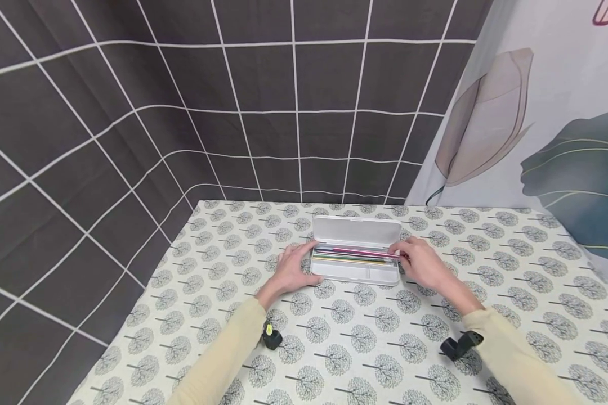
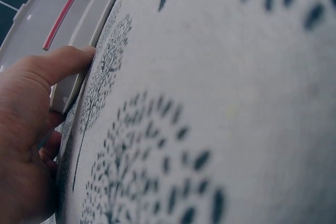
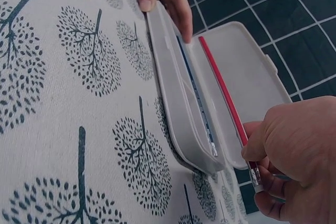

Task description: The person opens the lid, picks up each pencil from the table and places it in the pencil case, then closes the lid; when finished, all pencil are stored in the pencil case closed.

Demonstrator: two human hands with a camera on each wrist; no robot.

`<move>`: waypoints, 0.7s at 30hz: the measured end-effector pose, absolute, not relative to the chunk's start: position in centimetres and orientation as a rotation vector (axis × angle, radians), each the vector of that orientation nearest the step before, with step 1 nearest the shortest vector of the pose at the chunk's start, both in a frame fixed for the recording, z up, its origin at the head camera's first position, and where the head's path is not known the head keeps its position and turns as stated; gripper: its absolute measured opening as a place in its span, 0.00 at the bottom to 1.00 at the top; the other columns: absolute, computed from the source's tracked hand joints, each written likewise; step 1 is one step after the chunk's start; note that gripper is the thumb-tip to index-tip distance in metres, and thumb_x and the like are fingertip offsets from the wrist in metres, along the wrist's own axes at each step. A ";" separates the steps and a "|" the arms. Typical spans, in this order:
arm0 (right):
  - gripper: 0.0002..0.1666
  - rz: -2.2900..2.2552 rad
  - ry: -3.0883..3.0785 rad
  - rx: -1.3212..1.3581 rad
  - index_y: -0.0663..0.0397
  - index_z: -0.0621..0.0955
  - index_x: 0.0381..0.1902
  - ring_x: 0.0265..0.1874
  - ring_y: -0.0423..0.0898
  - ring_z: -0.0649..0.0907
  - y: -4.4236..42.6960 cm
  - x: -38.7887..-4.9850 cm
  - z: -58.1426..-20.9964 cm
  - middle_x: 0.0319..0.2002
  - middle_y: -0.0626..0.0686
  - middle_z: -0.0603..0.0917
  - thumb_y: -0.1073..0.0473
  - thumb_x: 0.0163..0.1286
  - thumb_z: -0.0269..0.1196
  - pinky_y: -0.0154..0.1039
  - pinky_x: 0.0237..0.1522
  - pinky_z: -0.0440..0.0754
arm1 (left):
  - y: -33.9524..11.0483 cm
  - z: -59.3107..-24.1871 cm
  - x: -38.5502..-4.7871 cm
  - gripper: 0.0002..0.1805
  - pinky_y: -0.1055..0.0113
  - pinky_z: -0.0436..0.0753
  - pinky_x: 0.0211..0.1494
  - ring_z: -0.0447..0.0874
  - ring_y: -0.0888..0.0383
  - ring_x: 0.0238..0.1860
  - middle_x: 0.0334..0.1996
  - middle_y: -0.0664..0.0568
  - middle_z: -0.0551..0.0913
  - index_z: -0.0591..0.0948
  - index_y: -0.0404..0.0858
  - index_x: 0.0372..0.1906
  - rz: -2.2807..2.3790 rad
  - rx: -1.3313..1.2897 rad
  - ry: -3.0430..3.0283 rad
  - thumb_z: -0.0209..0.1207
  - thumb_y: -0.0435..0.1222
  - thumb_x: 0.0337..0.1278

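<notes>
A white pencil case [image 1: 340,271] lies with its lid [image 1: 357,229] raised at the back. My left hand [image 1: 293,271] holds its left end, thumb at the front edge and fingers toward the back corner. With thumb and fingers, my right hand [image 1: 427,263] pinches a red pencil [image 3: 223,90] near its eraser end. That pencil slants above the case along the lid side; its other end points toward my left hand. Several pencils, among them a yellow one [image 1: 352,260], lie inside the case. In the right wrist view a blue patterned pencil [image 3: 198,98] shows in the tray.
A cloth with a tree print [image 1: 357,337] covers the table. Behind it hangs a dark curtain with white grid lines [image 1: 263,135], and a pale curtain with leaf shapes [image 1: 486,124] is at the right. Each wrist wears a small black camera.
</notes>
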State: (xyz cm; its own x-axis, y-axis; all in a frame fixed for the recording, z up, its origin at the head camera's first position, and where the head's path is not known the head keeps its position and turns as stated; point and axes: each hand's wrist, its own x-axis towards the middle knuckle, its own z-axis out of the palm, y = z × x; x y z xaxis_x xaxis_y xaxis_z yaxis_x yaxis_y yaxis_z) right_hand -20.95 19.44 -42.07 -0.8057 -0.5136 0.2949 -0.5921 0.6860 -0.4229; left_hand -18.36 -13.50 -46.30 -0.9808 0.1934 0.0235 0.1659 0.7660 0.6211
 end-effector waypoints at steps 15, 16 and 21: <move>0.20 0.798 -2.780 0.929 0.59 0.84 0.45 0.35 0.53 0.78 18.0 -21.5 -42.3 0.45 0.63 0.81 0.79 0.56 0.61 0.53 0.39 0.80 | -13.6 -46.5 -18.5 0.54 0.52 0.64 0.62 0.64 0.51 0.62 0.70 0.52 0.70 0.64 0.51 0.76 1.013 0.312 2.913 0.78 0.46 0.39; 0.21 0.806 -2.788 0.927 0.59 0.84 0.45 0.34 0.52 0.78 17.9 -21.5 -42.3 0.44 0.63 0.81 0.79 0.56 0.61 0.51 0.38 0.80 | -13.6 -46.5 -18.5 0.54 0.52 0.64 0.63 0.64 0.51 0.62 0.70 0.52 0.70 0.64 0.51 0.76 1.013 0.311 2.913 0.78 0.46 0.39; 0.22 0.824 -2.823 0.909 0.59 0.84 0.47 0.32 0.49 0.75 17.5 -21.5 -42.2 0.38 0.57 0.78 0.79 0.56 0.59 0.43 0.31 0.78 | -13.6 -46.5 -18.4 0.54 0.53 0.63 0.63 0.64 0.51 0.62 0.70 0.53 0.71 0.64 0.52 0.76 1.020 0.311 2.911 0.78 0.46 0.39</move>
State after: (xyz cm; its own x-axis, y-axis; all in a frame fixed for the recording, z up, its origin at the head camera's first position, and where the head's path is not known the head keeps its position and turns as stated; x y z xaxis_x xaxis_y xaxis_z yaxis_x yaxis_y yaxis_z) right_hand -21.51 17.48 -42.22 -0.8237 -0.5243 0.2160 -0.5581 0.6825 -0.4719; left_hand -18.42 -13.62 -46.54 -0.9790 0.2020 0.0277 0.1751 0.7634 0.6217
